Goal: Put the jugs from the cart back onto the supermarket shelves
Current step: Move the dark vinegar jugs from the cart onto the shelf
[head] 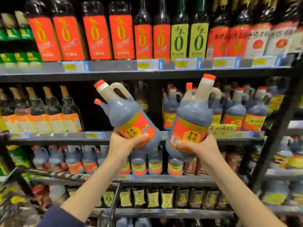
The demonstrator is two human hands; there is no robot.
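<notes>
Two dark jugs with red caps, loop handles and red-and-yellow labels are held up in front of the middle shelf (95,134). My left hand (122,147) grips the base of the left jug (126,115), which tilts to the left. My right hand (199,149) grips the base of the right jug (193,118), which leans slightly right. Both jugs hover before a dark gap in the middle shelf, between glass bottles on the left and matching jugs (236,112) on the right. The cart's metal rim (115,199) shows low between my arms.
The top shelf holds tall bottles (96,36) with red and green labels. Smaller jugs (73,161) line the shelf below my hands, and pouches (152,197) sit lower still. A black shelf upright (277,128) runs down the right side. A handwritten yellow tag (221,130) hangs on the middle shelf edge.
</notes>
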